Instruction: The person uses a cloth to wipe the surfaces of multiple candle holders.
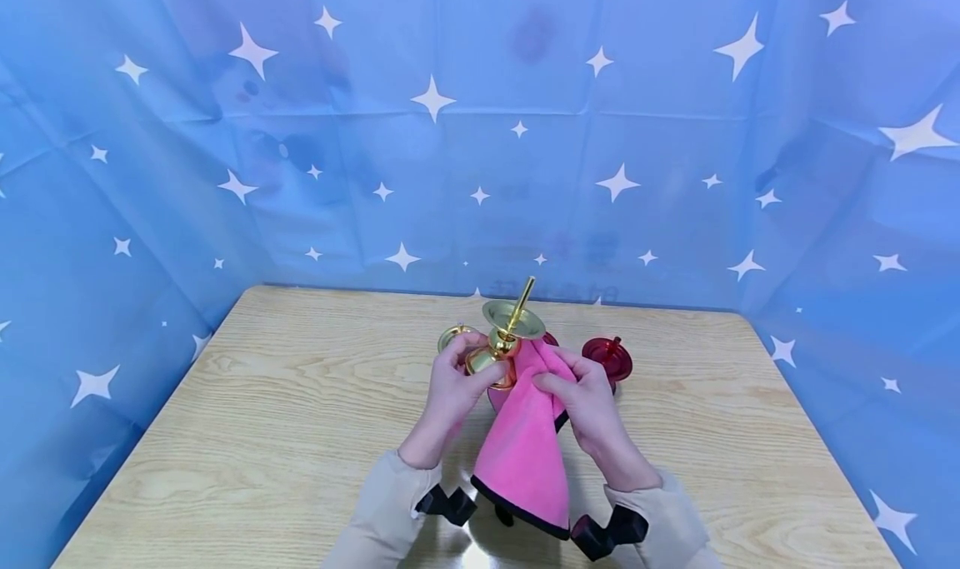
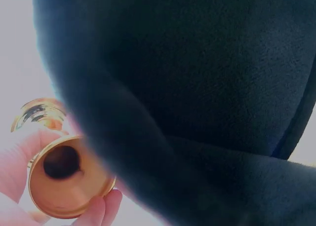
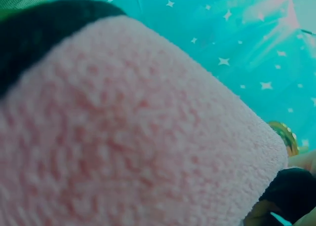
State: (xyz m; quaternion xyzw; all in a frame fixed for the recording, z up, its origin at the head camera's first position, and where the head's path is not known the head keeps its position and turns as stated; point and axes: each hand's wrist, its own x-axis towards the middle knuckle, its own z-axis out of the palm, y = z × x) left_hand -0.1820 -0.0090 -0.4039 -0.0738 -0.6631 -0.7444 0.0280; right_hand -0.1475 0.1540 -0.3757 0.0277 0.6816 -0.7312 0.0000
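Note:
Tilted in the left hand [image 1: 452,390] is a gold candlestick [image 1: 514,319] with a wide drip dish and a thin upright stem. Thumb and fingers grip it around its lower part. In the left wrist view its hollow base [image 2: 66,194] faces the camera. The right hand [image 1: 588,396] pinches a pink cloth [image 1: 522,461] with black edging, one part of which lies against the candlestick just below the dish. The rest hangs down between the forearms. Close to the right wrist camera, the fuzzy pink cloth [image 3: 138,117] fills most of the view.
Behind the left hand stands another gold candlestick [image 1: 447,336], partly hidden. A red candlestick [image 1: 609,357] stands just beyond the right hand, and a second red piece [image 1: 550,338] shows behind the cloth. The wooden table [image 1: 300,386] meets a blue star-patterned curtain [image 1: 540,161].

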